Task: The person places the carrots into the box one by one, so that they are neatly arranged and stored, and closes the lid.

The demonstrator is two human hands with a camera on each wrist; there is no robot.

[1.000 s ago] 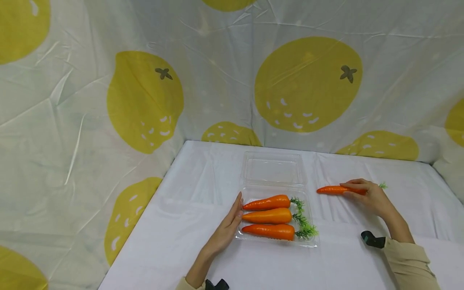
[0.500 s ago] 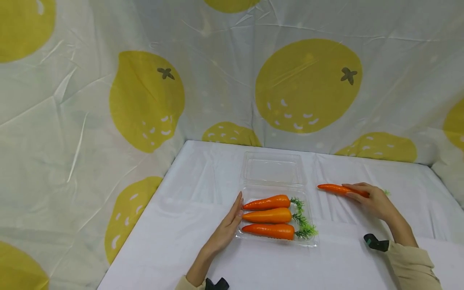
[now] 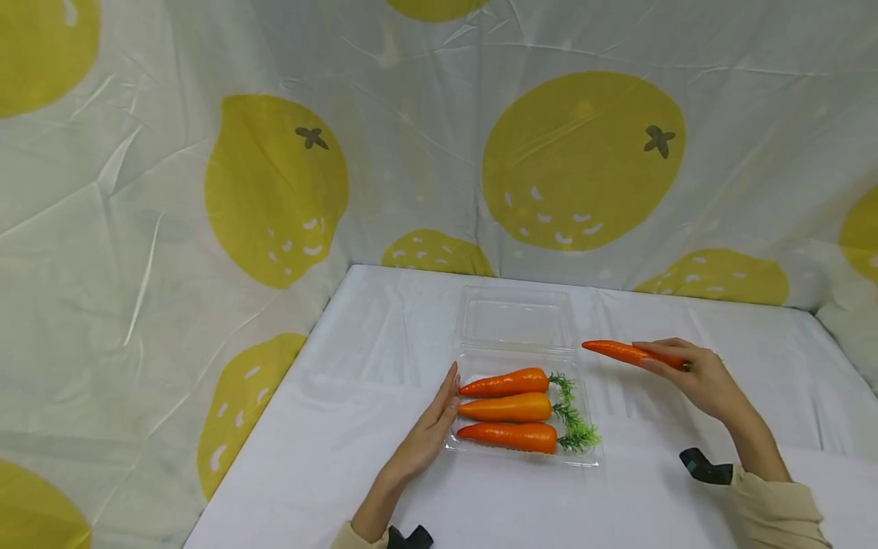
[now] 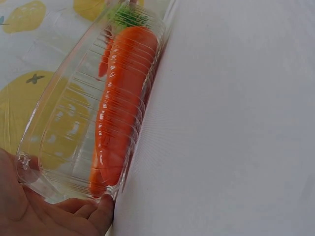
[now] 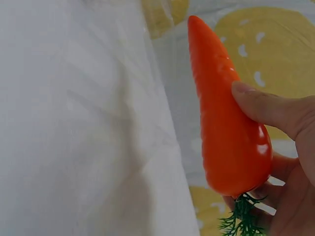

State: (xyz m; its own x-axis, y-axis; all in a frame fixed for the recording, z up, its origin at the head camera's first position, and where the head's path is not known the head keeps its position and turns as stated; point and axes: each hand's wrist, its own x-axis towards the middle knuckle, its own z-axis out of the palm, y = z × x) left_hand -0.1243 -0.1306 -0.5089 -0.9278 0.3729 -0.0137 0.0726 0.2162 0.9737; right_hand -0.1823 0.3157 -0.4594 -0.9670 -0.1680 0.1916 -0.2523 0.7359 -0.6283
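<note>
My right hand (image 3: 706,385) pinches an orange toy carrot (image 3: 613,351) between thumb and fingers, above the cloth to the right of the clear plastic box. Its tip points left, and in the right wrist view its green top (image 5: 242,216) hangs by the palm. Three more carrots lie side by side in the clear plastic clamshell box (image 3: 579,460): a back one (image 3: 507,383), a middle one (image 3: 507,407) and a front one (image 3: 511,437), leafy ends to the right. My left hand (image 3: 424,441) rests with straight fingers along the box's left side.
The box's hinged lid (image 3: 517,324) lies folded back flat behind it. A white cloth (image 3: 329,450) covers the table. Around the back and left hangs a curtain (image 3: 418,137) printed with yellow lemons.
My right hand has lifted the carrot off the cloth and carried it slightly left, closer to the box. The left hand, the box and its three carrots stay put.
</note>
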